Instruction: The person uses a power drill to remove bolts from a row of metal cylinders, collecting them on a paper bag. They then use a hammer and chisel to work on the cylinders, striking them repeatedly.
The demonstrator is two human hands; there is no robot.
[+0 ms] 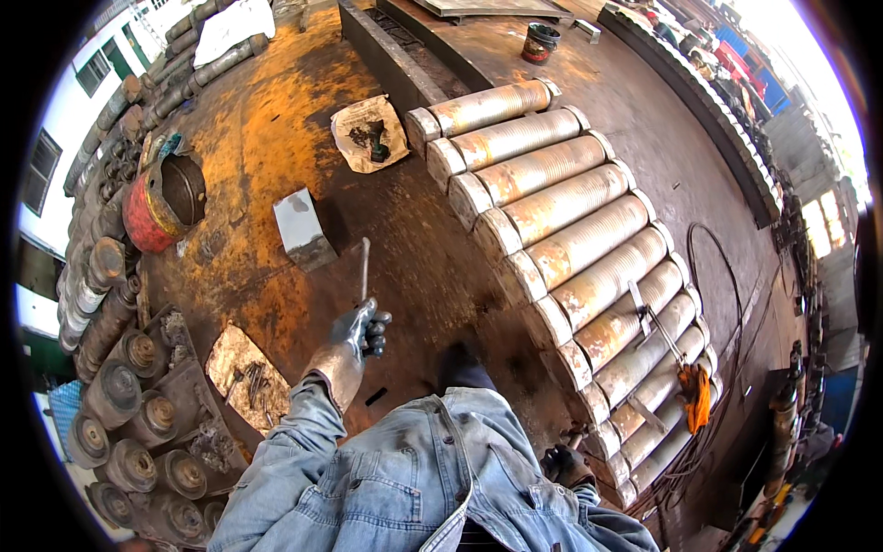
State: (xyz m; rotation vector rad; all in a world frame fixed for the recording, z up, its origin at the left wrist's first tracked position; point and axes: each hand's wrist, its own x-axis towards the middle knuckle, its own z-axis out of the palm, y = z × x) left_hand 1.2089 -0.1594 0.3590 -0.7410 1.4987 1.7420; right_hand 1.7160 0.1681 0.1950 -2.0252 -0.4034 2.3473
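Observation:
My left hand (358,339), in a dark-stained glove, is closed around the lower end of a slim grey metal rod (365,270). The rod points up and away from me, above the brown steel floor. Low on the right, my right hand (567,465) is also in a dark glove, beside the near ends of a row of rusty metal rollers (589,237). Its fingers look curled, with a small bit of metal showing by them, too small to name. The rollers lie side by side, with blocky end caps facing me. A grey metal box (302,226) stands beyond my left hand.
A red drum (164,204) stands at left, near stacked round parts (118,391). Two stained cardboard sheets (246,377) carry small dark pieces. A metal clamp tool (649,317) and an orange cloth (696,397) rest on the rollers. A black bucket (541,43) and steel channel (391,55) lie farther off.

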